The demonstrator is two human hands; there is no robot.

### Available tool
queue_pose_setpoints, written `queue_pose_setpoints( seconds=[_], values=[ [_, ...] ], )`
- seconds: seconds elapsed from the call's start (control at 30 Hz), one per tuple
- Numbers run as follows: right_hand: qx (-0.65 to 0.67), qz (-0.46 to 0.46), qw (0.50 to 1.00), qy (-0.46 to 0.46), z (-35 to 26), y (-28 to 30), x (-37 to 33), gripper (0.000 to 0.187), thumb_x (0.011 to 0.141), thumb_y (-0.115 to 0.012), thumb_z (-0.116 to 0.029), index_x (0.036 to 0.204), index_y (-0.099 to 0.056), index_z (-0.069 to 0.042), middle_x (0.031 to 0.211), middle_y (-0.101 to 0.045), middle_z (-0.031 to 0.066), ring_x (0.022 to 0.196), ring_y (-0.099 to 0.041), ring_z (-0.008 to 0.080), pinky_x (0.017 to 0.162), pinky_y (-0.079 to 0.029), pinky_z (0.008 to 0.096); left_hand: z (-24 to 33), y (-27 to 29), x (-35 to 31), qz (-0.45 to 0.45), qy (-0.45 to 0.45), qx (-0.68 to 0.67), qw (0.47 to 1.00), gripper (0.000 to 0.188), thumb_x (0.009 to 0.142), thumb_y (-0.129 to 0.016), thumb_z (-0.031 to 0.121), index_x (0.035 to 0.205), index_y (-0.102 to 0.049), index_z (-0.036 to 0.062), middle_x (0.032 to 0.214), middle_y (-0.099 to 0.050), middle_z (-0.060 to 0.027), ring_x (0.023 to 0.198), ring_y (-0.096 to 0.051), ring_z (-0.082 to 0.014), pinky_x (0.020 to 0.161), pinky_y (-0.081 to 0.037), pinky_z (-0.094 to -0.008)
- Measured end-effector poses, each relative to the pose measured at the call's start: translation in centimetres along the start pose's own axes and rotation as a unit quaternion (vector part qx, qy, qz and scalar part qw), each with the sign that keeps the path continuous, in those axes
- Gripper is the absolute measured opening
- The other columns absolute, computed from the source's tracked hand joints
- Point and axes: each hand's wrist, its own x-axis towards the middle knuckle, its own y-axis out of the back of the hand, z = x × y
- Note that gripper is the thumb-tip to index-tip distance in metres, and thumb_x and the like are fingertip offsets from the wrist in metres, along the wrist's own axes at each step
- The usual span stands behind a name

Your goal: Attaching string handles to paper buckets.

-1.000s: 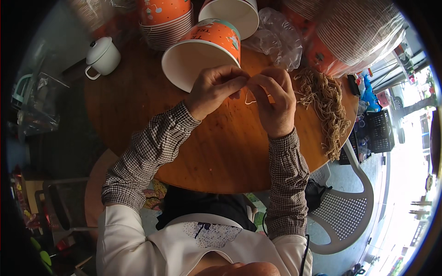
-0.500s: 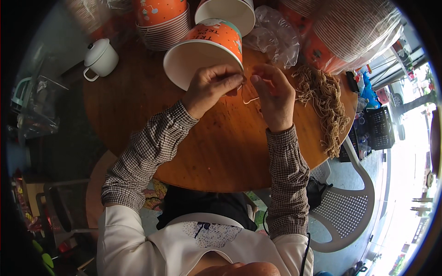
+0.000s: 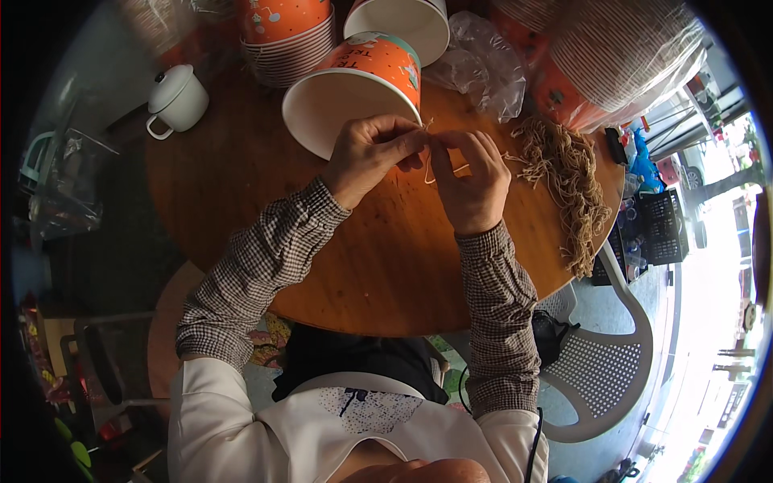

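Observation:
My left hand [image 3: 372,153] is closed in a pinch on a thin beige string [image 3: 428,174], right at the rim of an orange paper bucket. That bucket [image 3: 377,63] lies tipped on its side, its white open mouth toward me. Thumb and forefinger of my right hand [image 3: 472,179] pinch the same string, close beside the left fingertips. A short loop of the string hangs between the hands, and a small end sticks up above them. My fingers cover the spot where the string meets the bucket.
A tangled heap of beige strings [image 3: 568,197] lies at the round wooden table's [image 3: 362,274] right side. Behind are a second bucket [image 3: 403,26], a stack of buckets [image 3: 288,48], clear plastic [image 3: 483,68] and wrapped stacks [image 3: 620,64]. A white lidded pot [image 3: 179,101] stands far left.
My right hand has moved left to meet the left fingertips, and its fingers have closed in a pinch. The bucket has shifted slightly left.

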Motion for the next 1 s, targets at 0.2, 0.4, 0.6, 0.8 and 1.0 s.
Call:
queue_pose_setpoints(
  seconds=[0.2, 0.4, 0.6, 0.8, 1.0],
  values=[
    [0.009, -0.008, 1.000, -0.005, 0.06, -0.18, -0.10, 0.016, 0.071, -0.068, -0.001, 0.081, -0.058, -0.005, 0.079, -0.061, 0.0060, 0.076, -0.060, 0.0257, 0.066, -0.050, 0.0358, -0.38, 0.24, 0.32, 0.001, -0.034, 0.018, 0.999, 0.017, 0.090, -0.066, 0.013, 0.098, -0.066, -0.0019, 0.083, -0.066, -0.0024, 0.071, -0.060, -0.0059, 0.064, -0.051, -0.0197],
    [0.024, -0.017, 1.000, 0.005, -0.07, -0.30, -0.14, 0.015, 0.071, -0.068, -0.001, 0.080, -0.057, -0.005, 0.077, -0.060, 0.0058, 0.074, -0.059, 0.0257, 0.065, -0.049, 0.0362, -0.04, -0.16, 0.14, 0.013, -0.094, 0.059, 0.994, 0.013, 0.090, -0.065, 0.009, 0.098, -0.064, -0.0008, 0.089, -0.065, -0.0034, 0.078, -0.061, -0.0069, 0.069, -0.052, -0.0199],
    [0.027, -0.032, 0.999, 0.006, -0.09, -0.32, -0.16, 0.015, 0.071, -0.068, 0.000, 0.080, -0.057, -0.005, 0.077, -0.060, 0.0055, 0.074, -0.059, 0.0252, 0.065, -0.049, 0.0359, 0.35, -0.12, 0.11, 0.015, -0.099, 0.041, 0.994, 0.012, 0.089, -0.066, 0.006, 0.098, -0.062, -0.0010, 0.091, -0.065, -0.0043, 0.082, -0.063, -0.0086, 0.075, -0.055, -0.0217],
    [0.024, -0.031, 0.999, 0.000, -0.16, -0.33, -0.14, 0.015, 0.071, -0.068, 0.000, 0.081, -0.057, -0.005, 0.077, -0.060, 0.0057, 0.074, -0.060, 0.0249, 0.066, -0.049, 0.0357, 0.32, 0.21, 0.10, 0.013, -0.101, 0.070, 0.992, 0.010, 0.089, -0.064, 0.004, 0.098, -0.063, -0.0009, 0.091, -0.067, -0.0054, 0.081, -0.065, -0.0103, 0.073, -0.056, -0.0221],
    [0.037, -0.021, 0.999, 0.004, -0.08, -0.23, -0.09, 0.015, 0.071, -0.067, 0.001, 0.081, -0.057, -0.005, 0.078, -0.061, 0.0060, 0.074, -0.060, 0.0249, 0.066, -0.049, 0.0355, 0.29, -0.13, 0.02, 0.015, -0.153, 0.163, 0.974, 0.011, 0.088, -0.064, 0.001, 0.098, -0.067, -0.0020, 0.091, -0.068, -0.0062, 0.080, -0.067, -0.0114, 0.072, -0.057, -0.0228]
  ],
)
